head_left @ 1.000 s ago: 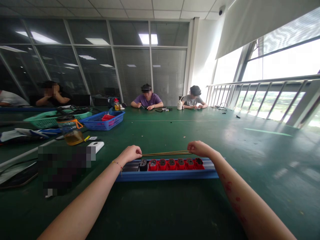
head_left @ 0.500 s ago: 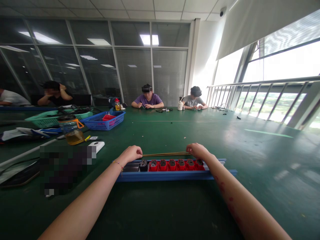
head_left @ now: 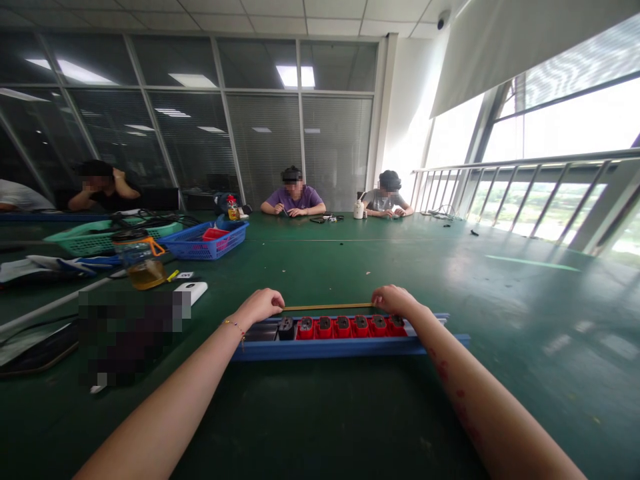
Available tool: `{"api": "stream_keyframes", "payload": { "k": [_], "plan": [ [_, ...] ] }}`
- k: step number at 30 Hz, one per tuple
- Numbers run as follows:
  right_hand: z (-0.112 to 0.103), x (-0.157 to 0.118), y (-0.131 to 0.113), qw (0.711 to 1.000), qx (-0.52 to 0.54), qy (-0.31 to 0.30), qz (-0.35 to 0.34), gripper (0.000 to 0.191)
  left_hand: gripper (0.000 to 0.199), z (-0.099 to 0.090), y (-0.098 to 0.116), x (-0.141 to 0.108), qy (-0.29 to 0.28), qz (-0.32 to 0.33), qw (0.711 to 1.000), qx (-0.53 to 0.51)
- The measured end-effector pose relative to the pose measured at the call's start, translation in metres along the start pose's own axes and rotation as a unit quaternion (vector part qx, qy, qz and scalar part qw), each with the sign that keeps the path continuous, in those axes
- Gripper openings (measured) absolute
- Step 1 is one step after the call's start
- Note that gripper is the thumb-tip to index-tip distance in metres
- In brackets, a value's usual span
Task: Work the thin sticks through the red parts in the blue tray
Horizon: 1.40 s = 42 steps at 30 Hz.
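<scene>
A thin yellow-brown elastic-looking band [head_left: 327, 307] runs stretched between my hands, just beyond a blue rail [head_left: 325, 351]. My left hand [head_left: 264, 305] pinches its left end with fingers closed. At the other end my right hand [head_left: 393, 299] is closed on it too. In the rail's channel stands a row of several red blocks with dark tops [head_left: 343, 327]. One black block [head_left: 287, 328] sits at the left of that row, beside a bare grey stretch of channel [head_left: 261, 332]. My right wrist hides the rail's right part.
At the left are a blue basket [head_left: 207, 248], a green basket [head_left: 90, 241], a jar with amber liquid [head_left: 143, 263] and a white device [head_left: 193, 292]. Other people sit along the far side of the green table [head_left: 425, 267]. A metal railing [head_left: 500, 193] stands at the right.
The band's strands, slightly apart before, now lie closer together in a straighter line. Both hands keep nearly the same place, and the whole view has shifted a little.
</scene>
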State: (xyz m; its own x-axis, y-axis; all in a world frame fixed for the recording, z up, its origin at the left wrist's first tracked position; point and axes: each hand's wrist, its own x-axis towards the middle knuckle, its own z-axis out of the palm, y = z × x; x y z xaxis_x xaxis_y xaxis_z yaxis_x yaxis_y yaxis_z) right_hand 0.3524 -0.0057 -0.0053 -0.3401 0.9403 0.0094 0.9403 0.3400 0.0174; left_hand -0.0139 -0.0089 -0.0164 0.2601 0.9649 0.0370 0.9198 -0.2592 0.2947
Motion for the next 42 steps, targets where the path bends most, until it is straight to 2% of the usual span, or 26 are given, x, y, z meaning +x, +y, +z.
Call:
{"api": "stream_keyframes", "payload": {
  "k": [10,16,19,21,27,31,34,38,42],
  "plan": [
    [0.001,0.006,0.0,1.0,-0.004,-0.025,-0.015,0.028,0.02,-0.006,0.012,0.0,-0.017,0.041,0.996,0.078],
    [0.005,0.008,0.005,0.999,0.024,-0.019,-0.014,0.026,0.022,-0.003,0.01,0.004,-0.052,0.055,0.997,0.034],
    [0.007,0.007,0.007,0.999,0.051,-0.01,-0.011,0.023,0.02,-0.001,0.008,0.004,-0.052,0.055,0.997,0.021],
    [0.007,0.006,0.007,0.997,0.076,0.004,-0.011,0.02,0.018,-0.001,0.009,0.002,-0.031,0.058,0.998,0.022],
    [-0.001,0.0,0.012,0.979,0.188,0.083,0.002,0.017,0.015,-0.009,0.022,-0.012,0.121,0.09,0.989,-0.005],
    [-0.009,-0.004,0.013,0.958,0.266,0.103,0.005,0.021,0.017,-0.014,0.035,-0.019,0.137,0.11,0.979,-0.101],
    [-0.02,-0.012,0.014,0.949,0.307,0.074,-0.018,0.022,0.019,-0.018,0.042,-0.022,0.108,0.099,0.978,-0.145],
    [-0.046,-0.032,0.017,0.922,0.37,-0.046,-0.103,0.034,0.032,-0.036,0.051,-0.028,0.022,0.081,0.987,-0.137],
    [-0.074,-0.05,0.019,0.931,0.345,-0.064,-0.101,0.044,0.044,-0.065,0.066,-0.043,0.029,0.066,0.991,-0.116]
  ]
}}
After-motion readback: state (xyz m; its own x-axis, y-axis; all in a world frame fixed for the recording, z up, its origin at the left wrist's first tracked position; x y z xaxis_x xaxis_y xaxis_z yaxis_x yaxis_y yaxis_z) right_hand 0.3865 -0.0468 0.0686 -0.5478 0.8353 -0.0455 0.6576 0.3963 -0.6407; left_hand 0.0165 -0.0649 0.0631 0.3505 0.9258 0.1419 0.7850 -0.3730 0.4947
